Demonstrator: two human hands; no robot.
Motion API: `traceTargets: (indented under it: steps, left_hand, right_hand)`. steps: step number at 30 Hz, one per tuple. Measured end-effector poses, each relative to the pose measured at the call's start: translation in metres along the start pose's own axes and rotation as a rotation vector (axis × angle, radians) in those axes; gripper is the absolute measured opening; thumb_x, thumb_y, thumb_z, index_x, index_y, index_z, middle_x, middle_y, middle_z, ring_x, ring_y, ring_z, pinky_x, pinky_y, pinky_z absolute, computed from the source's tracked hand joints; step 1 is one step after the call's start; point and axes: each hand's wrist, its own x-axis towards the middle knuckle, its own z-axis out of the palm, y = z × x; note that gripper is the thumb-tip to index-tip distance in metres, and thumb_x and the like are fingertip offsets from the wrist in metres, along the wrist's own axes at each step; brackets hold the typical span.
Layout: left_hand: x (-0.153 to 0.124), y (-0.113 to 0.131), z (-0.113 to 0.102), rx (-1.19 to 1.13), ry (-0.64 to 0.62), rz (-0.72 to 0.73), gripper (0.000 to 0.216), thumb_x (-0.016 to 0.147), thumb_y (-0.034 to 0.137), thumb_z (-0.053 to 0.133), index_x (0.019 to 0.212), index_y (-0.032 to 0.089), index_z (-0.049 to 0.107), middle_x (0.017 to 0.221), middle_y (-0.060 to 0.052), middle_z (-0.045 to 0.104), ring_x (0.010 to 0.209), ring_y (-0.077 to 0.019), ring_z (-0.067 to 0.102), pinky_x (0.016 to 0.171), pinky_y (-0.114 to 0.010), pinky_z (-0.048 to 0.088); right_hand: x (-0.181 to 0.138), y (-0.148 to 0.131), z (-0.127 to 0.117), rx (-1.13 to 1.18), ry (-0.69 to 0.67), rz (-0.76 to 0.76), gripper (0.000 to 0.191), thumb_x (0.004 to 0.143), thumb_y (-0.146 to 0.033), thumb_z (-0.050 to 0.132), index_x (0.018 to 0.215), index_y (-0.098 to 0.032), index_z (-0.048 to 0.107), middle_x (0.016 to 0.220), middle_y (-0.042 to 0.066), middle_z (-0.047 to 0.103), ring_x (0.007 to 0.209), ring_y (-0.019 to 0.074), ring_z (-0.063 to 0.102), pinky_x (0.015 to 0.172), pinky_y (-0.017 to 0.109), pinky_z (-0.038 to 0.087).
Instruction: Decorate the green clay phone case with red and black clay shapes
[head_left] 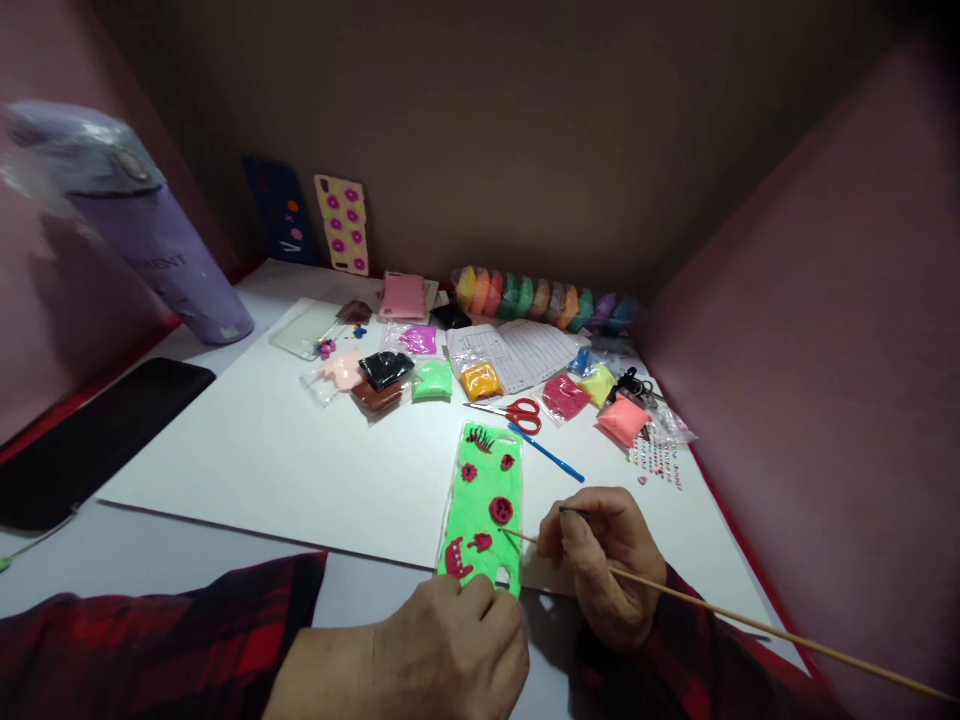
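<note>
Pink walls (840, 330) flanked the worktop (150, 545) under the green phone case (476, 500). Your left hand (454, 640) gripped its near end; right of it, your right hand (604, 560) pinched a thin stick (735, 612), tip at its face. Surface detailing seemed underway; the next move probably called for light pressure.

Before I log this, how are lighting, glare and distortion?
Head view: dim brown back wall, brighter flat white board; head view: glare on the clear plastic wrap atop the tall purple bottle, which leans, likely from wide-angle distortion; head view: green rectangular phone case fairly sharp.
</note>
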Motion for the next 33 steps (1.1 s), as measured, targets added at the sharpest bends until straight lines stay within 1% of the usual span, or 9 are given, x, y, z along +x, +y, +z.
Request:
traceTargets:
  steps: [5,9,12,16,19,25,31,33]
  left_hand:
    - [0.0,0.0006,0.0007,-0.015,0.008,-0.012,0.012,0.079,0.008,0.05,0.069,0.015,0.054,0.058,-0.002,0.052,0.046,-0.0172,0.046,0.035,-0.029,0.03]
    - [-0.0005,0.0003,0.002,-0.025,0.015,-0.004,0.014,0.078,0.008,0.05,0.067,0.016,0.052,0.057,-0.002,0.051,0.045,-0.0172,0.044,0.035,-0.03,0.029]
    - [-0.0012,0.0001,0.0031,-0.022,0.004,-0.001,0.015,0.079,0.007,0.05,0.067,0.016,0.051,0.057,-0.002,0.05,0.045,-0.0171,0.044,0.035,-0.03,0.029]
    - [-0.0012,0.0006,0.0039,-0.028,0.008,-0.005,0.019,0.081,0.006,0.046,0.066,0.017,0.05,0.057,-0.002,0.049,0.046,-0.0165,0.044,0.036,-0.029,0.03]
    - [-0.0007,0.001,0.0034,-0.024,0.007,-0.006,0.018,0.08,0.005,0.046,0.067,0.016,0.05,0.057,-0.002,0.05,0.046,-0.0164,0.044,0.036,-0.029,0.031]
    - [-0.0011,0.0007,0.0035,-0.021,0.026,-0.013,0.015,0.079,0.005,0.048,0.068,0.015,0.053,0.057,-0.002,0.051,0.046,-0.0167,0.044,0.036,-0.029,0.032]
    - [-0.0003,0.0003,0.0041,-0.015,0.021,-0.01,0.015,0.076,0.007,0.052,0.065,0.017,0.049,0.056,-0.001,0.05,0.045,-0.0162,0.043,0.036,-0.028,0.031]
    - [-0.0001,0.0003,0.0031,-0.013,0.017,-0.013,0.015,0.076,0.007,0.052,0.065,0.017,0.05,0.056,-0.002,0.05,0.045,-0.0167,0.043,0.035,-0.028,0.03]
  right_hand:
    - [-0.0012,0.0005,0.0007,0.01,0.002,-0.008,0.006,0.091,-0.026,0.055,0.089,-0.02,0.056,0.057,-0.003,0.061,0.047,0.0104,0.055,0.044,0.021,0.04]
    - [-0.0003,0.0022,-0.001,0.022,-0.03,-0.032,0.004,0.091,-0.024,0.053,0.091,-0.021,0.056,0.058,-0.003,0.062,0.047,0.0101,0.055,0.043,0.021,0.04]
    - [0.0001,0.0018,-0.0016,0.018,-0.011,-0.054,0.004,0.091,-0.023,0.053,0.091,-0.02,0.055,0.058,-0.003,0.062,0.047,0.01,0.055,0.043,0.021,0.04]
    - [-0.0016,-0.0013,-0.0001,0.009,0.03,0.009,0.008,0.09,-0.027,0.055,0.089,-0.019,0.055,0.056,-0.003,0.06,0.046,0.0105,0.054,0.043,0.022,0.039]
    - [-0.0025,-0.0019,0.0001,0.006,0.03,0.049,0.01,0.09,-0.029,0.055,0.089,-0.019,0.055,0.056,-0.002,0.06,0.046,0.0107,0.053,0.043,0.022,0.038]
    - [0.0,0.0021,-0.0029,0.004,-0.052,-0.046,0.005,0.092,-0.024,0.053,0.092,-0.02,0.055,0.058,-0.002,0.062,0.046,0.011,0.055,0.041,0.022,0.04]
    - [-0.0006,0.0023,-0.0037,-0.002,-0.01,-0.043,0.006,0.092,-0.025,0.053,0.091,-0.019,0.054,0.057,-0.002,0.061,0.046,0.0108,0.054,0.042,0.021,0.04]
    - [-0.0007,0.0019,-0.0033,0.0,-0.02,-0.035,0.008,0.091,-0.026,0.053,0.09,-0.019,0.054,0.056,-0.002,0.06,0.045,0.0108,0.054,0.041,0.021,0.04]
